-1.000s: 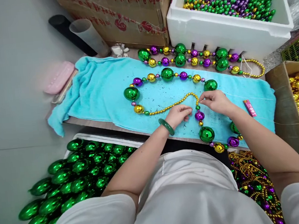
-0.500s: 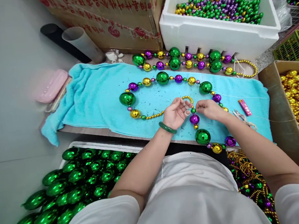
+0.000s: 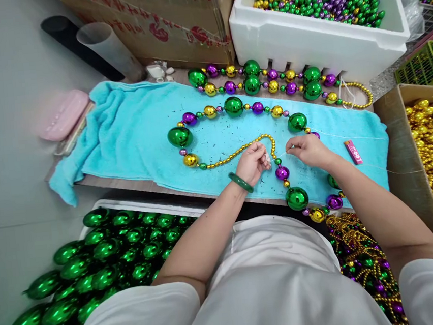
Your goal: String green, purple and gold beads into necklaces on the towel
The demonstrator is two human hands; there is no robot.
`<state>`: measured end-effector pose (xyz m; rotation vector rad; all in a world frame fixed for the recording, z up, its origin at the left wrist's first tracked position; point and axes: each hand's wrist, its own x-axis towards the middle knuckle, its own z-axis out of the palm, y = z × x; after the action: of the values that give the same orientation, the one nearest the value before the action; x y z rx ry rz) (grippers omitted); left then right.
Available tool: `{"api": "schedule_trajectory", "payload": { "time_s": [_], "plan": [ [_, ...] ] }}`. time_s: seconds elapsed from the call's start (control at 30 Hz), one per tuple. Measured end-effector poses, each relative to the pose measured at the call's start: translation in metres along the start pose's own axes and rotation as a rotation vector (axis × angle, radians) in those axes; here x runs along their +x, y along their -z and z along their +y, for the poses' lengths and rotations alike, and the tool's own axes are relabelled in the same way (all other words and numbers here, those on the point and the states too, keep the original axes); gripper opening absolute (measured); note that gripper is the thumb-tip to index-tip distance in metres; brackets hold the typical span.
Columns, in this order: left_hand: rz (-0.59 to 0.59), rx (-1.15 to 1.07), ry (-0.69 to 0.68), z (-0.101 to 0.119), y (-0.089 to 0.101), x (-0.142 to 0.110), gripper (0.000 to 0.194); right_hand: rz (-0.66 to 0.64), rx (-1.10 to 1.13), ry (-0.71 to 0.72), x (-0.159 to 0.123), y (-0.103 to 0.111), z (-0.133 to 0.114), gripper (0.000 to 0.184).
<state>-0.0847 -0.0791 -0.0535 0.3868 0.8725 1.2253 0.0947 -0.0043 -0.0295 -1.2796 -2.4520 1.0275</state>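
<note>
A beaded necklace [image 3: 233,106] of large green, purple and gold beads lies in a loop on the turquoise towel [image 3: 132,124]. Its strand of small gold beads [image 3: 234,154] runs to the middle. There my left hand [image 3: 253,164], a green bangle [image 3: 241,182] on its wrist, is closed with the fingers curled in. A fine white thread [image 3: 279,157] stretches between it and my right hand [image 3: 309,151], whose thumb and forefinger pinch it. Just below the thread hangs the small green bead [image 3: 277,161] above a purple one. My right forearm covers part of the loop.
Another beaded necklace [image 3: 252,84] lies along the towel's back edge, before a white foam box [image 3: 316,45] of beads. A pink lighter [image 3: 353,152] rests right. Gold beads fill a carton [image 3: 393,130]. Large green beads [image 3: 102,252] lie front left, strung beads [image 3: 364,266] front right.
My left hand has turned from palm-up with loose fingers to closed. My right hand has moved slightly right and up, and thread now shows taut between them. Scissors have gone behind my right forearm.
</note>
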Motion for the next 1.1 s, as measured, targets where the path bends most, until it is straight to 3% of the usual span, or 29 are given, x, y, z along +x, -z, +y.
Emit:
{"api": "schedule_trajectory", "payload": {
  "time_s": [0.23, 0.4, 0.6, 0.73, 0.97, 1.1],
  "plan": [
    [0.083, -0.028, 0.119, -0.003, 0.000, 0.000, 0.025, -0.010, -0.159, 0.055, 0.003, -0.003, -0.004, 0.020],
    [0.170, 0.192, 0.175, -0.001, 0.000, 0.000, 0.019, -0.035, -0.267, 0.044, 0.000, 0.008, -0.019, 0.021],
    [-0.022, 0.476, 0.255, 0.005, 0.006, 0.005, 0.016, -0.058, -0.234, 0.023, 0.000, 0.017, -0.028, 0.018],
    [-0.070, 0.574, 0.179, 0.010, 0.008, 0.010, 0.016, -0.054, -0.197, 0.012, -0.002, 0.017, -0.025, 0.018],
    [-0.024, 0.846, -0.006, 0.009, 0.008, 0.008, 0.011, -0.046, -0.125, -0.002, -0.002, 0.010, -0.017, 0.017],
    [-0.065, 0.920, -0.074, 0.007, 0.005, 0.004, 0.008, -0.018, -0.101, 0.030, -0.004, 0.011, -0.015, 0.019]
  ]
}}
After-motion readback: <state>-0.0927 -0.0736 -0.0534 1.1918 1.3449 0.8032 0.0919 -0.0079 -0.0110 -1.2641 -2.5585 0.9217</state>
